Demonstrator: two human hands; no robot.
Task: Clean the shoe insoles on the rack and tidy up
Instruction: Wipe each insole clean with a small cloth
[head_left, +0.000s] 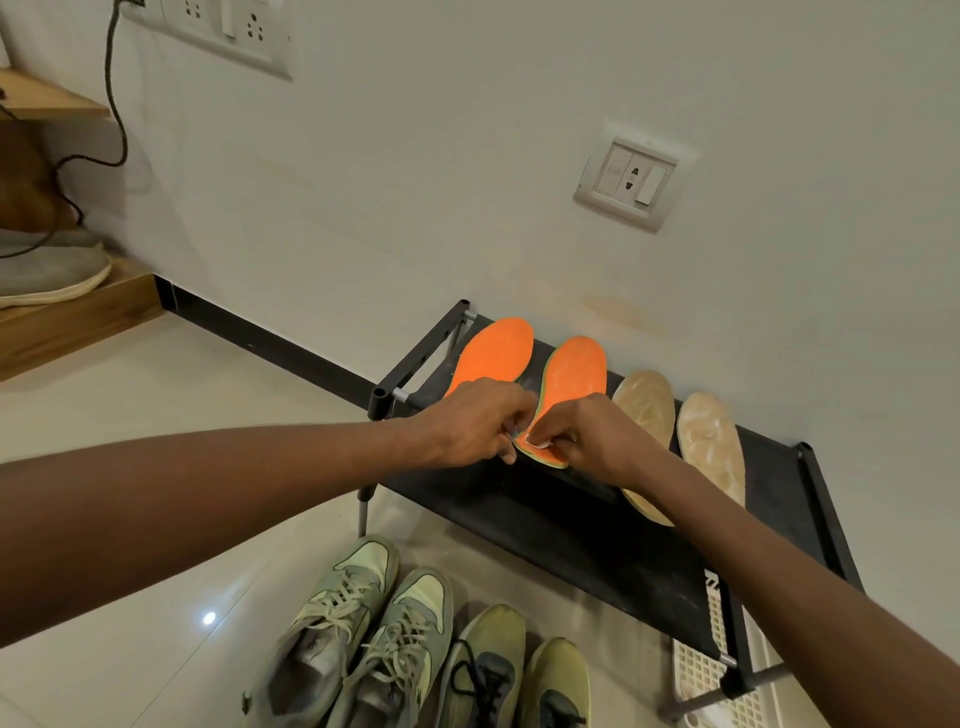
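Head view, looking down at a low black rack (597, 525) set against a pale wall.

Far left: wooden step (78, 322) with a grey shoe (52, 270) on it; a black cable (111, 104) runs down from a switch panel (218, 31) at top left.

Floor in front of the rack: a grey-green laced pair of sneakers (363, 623), then a yellow-green pair with black laces (519, 670) just to their right.

Rack top, left to right: first orange insole (498, 351), lying flat, heel end hidden under the left hand. Second orange insole (576, 371), just beside the first, green edge showing at its heel. Then two tan insoles (647, 410) (709, 441), side by side, the nearer one partly covered by the right forearm.

Left hand (470, 421): fingers curled, pinching at the heel edge of the second orange insole. Right hand (587, 434): fingers curled together, pressing a small white piece (537, 443) onto the same heel; cannot tell what the piece is. The two hands nearly touch over the heel.

Wall above the rack at right: a socket plate (628, 179). Lower right, beside the rack leg: a white perforated plastic item (711, 670), partly hidden.
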